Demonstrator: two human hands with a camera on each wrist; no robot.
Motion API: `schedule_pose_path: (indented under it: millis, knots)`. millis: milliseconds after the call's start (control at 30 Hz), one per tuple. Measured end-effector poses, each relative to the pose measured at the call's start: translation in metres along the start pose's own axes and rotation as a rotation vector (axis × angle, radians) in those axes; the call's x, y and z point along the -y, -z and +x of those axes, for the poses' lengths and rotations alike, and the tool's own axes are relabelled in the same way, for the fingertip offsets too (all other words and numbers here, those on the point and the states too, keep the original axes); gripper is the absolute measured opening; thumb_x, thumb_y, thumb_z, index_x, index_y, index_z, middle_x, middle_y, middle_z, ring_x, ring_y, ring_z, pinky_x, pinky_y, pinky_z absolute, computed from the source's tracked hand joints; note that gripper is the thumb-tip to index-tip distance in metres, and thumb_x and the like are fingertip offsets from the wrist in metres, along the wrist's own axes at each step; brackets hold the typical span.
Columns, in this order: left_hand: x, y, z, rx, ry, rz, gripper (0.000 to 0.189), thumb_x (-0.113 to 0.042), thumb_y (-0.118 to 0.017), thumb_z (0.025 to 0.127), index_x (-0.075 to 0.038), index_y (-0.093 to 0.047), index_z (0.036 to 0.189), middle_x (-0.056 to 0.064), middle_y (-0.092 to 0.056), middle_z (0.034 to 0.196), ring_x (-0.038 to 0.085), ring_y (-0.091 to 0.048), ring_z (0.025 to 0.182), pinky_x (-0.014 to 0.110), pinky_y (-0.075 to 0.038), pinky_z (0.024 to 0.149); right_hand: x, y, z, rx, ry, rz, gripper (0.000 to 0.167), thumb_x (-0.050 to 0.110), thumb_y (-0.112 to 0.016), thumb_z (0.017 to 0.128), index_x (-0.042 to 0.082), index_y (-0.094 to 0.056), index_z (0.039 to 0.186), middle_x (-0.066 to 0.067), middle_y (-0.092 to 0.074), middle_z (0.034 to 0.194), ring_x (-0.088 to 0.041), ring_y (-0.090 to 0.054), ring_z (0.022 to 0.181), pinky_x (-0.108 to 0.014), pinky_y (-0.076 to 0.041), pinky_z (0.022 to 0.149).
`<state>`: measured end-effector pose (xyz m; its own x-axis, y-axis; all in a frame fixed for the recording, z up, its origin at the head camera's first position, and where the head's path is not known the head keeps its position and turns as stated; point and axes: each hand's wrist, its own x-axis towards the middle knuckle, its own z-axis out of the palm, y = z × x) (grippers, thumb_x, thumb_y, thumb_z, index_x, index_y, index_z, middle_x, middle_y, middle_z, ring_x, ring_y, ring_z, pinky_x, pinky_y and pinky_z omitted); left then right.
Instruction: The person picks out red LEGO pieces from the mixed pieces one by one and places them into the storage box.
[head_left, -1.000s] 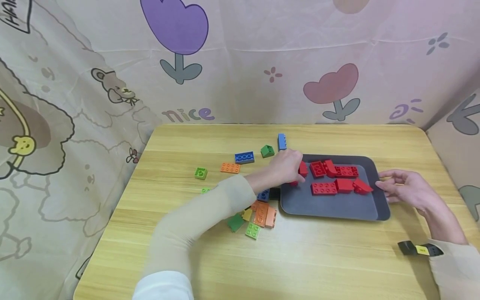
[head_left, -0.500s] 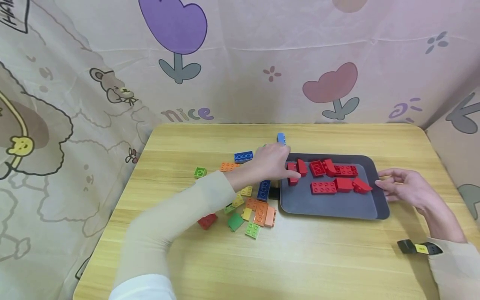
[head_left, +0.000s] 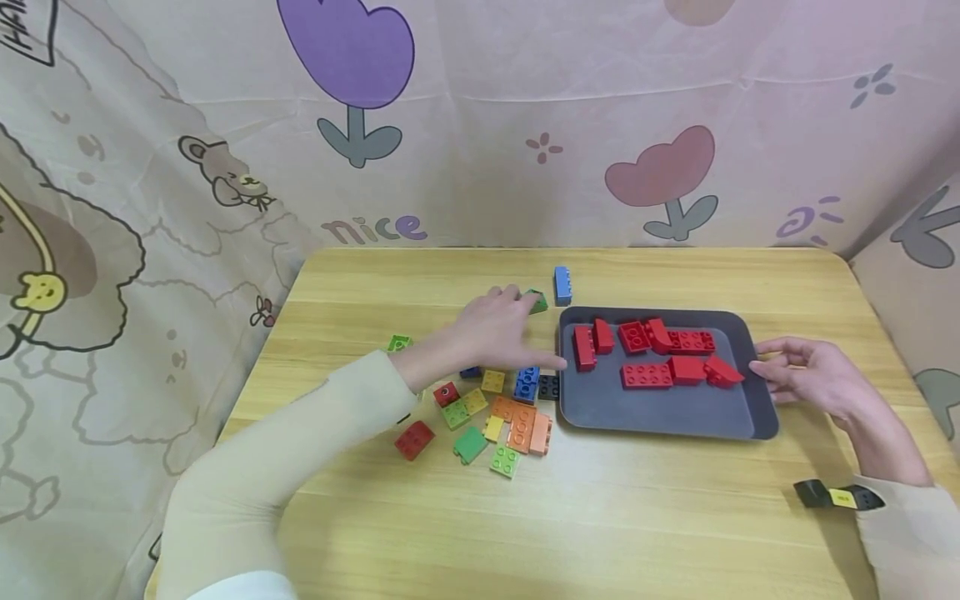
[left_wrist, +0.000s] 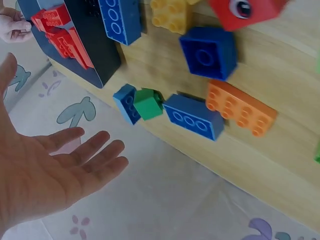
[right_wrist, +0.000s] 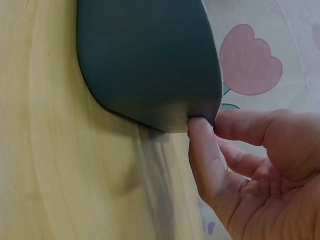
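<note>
My left hand hovers with spread fingers over loose toy bricks, just left of the dark grey tray. Nothing is in its palm, as the left wrist view of the hand shows. Thumb and fingers of my right hand pinch the tray's right rim; the right wrist view shows that grip on the tray close up. Several red bricks lie in the tray, among them an upright-standing row at its left end, including a long red brick.
Left of the tray lie a red brick, a red eye brick, an orange brick, a green brick and a dark blue brick. Behind them stands a light blue brick. A patterned cloth hangs behind the table.
My left hand has let go of a red brick at the tray's left end and moved left, its fingers spreading. The right hand stays at the tray's rim.
</note>
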<state>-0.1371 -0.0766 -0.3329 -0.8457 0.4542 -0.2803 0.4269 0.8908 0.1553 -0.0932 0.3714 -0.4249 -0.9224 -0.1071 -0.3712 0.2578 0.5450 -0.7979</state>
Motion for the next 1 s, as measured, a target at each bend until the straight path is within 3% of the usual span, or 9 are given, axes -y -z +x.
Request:
schedule_pose_path:
  millis: [100, 300, 667, 1000]
  knots:
    - [0.008, 0.002, -0.010, -0.014, 0.004, -0.006, 0.114, -0.090, -0.061, 0.083, -0.016, -0.038, 0.167, 0.019, -0.054, 0.157, 0.038, -0.056, 0.139, 0.055, -0.053, 0.113, 0.000, -0.001, 0.000, -0.004, 0.005, 0.001, 0.051, 0.008, -0.063, 0.108, -0.020, -0.042, 0.145, 0.011, -0.071, 0.088, -0.009, -0.071, 0.074, -0.030, -0.066, 0.069]
    - [0.025, 0.003, -0.028, -0.028, 0.040, -0.043, 0.118, -0.090, -0.059, 0.085, -0.011, -0.034, 0.168, 0.020, -0.048, 0.163, 0.042, -0.050, 0.147, 0.058, -0.046, 0.120, 0.000, -0.001, -0.001, -0.005, 0.010, 0.002, 0.051, 0.007, -0.064, 0.107, -0.020, -0.042, 0.144, 0.012, -0.070, 0.088, -0.009, -0.071, 0.074, -0.030, -0.066, 0.068]
    - [0.058, -0.002, -0.059, -0.070, 0.102, -0.096, 0.119, -0.084, -0.069, 0.083, -0.010, -0.032, 0.169, 0.024, -0.046, 0.163, 0.047, -0.049, 0.147, 0.065, -0.047, 0.117, -0.001, -0.001, 0.001, -0.003, 0.013, 0.035, 0.045, 0.008, -0.066, 0.106, -0.017, -0.048, 0.139, 0.014, -0.071, 0.087, -0.009, -0.071, 0.074, -0.030, -0.066, 0.068]
    - [0.077, -0.017, -0.078, -0.094, 0.108, -0.141, 0.110, -0.060, -0.084, 0.085, -0.006, -0.034, 0.167, 0.029, -0.051, 0.155, 0.048, -0.057, 0.137, 0.065, -0.054, 0.109, -0.001, -0.001, 0.000, -0.005, 0.005, 0.011, 0.051, 0.008, -0.064, 0.107, -0.019, -0.043, 0.144, 0.010, -0.070, 0.089, -0.009, -0.071, 0.075, -0.030, -0.066, 0.069]
